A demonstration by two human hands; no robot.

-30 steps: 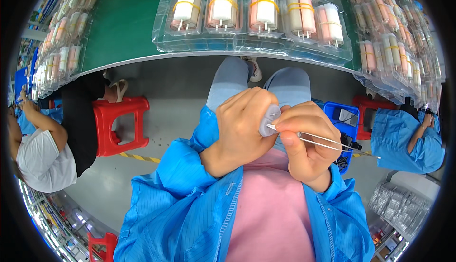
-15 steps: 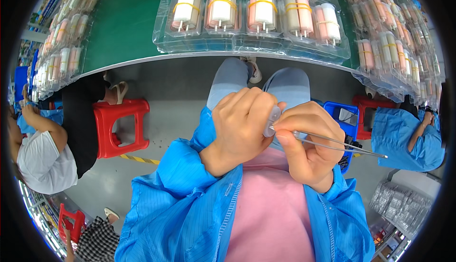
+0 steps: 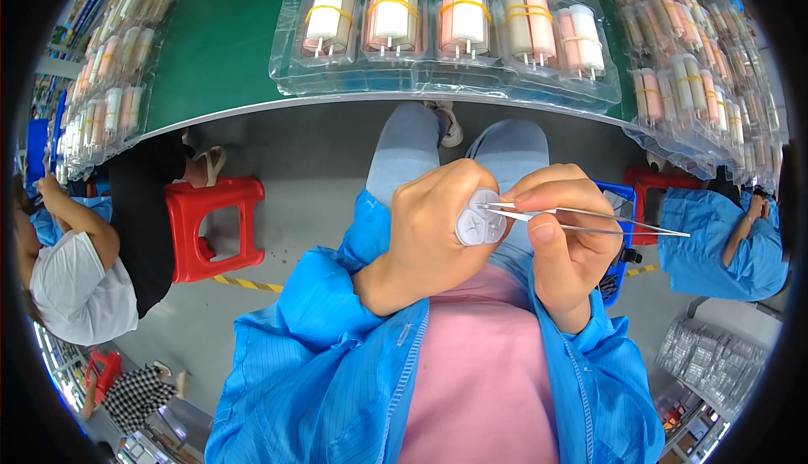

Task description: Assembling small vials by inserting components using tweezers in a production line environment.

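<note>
My left hand [image 3: 429,228] is closed around a small piece, and only the piece's round, translucent whitish end [image 3: 474,227] shows, with a cross-shaped mark on its face. The rest of it is hidden in the fist. In my right hand [image 3: 572,228], thumb and fingers pinch a pair of metal tweezers [image 3: 589,222]. The pale tips of the tweezers lie at the round end, beside my left fingers, while the joined end points off to the right. Both hands are held above my lap, in front of the green table's edge.
On the green table [image 3: 219,39] a clear plastic tray [image 3: 295,79] holds several banded bundles of white, pink and grey tubes. More filled trays are stacked left and right. Red stools [image 3: 215,224], a blue crate [image 3: 621,203] and seated people flank me.
My left hand has turned so the piece's round end faces up more fully. My right hand has shifted slightly right, and the tweezers now lie more level, their tips on the round end.
</note>
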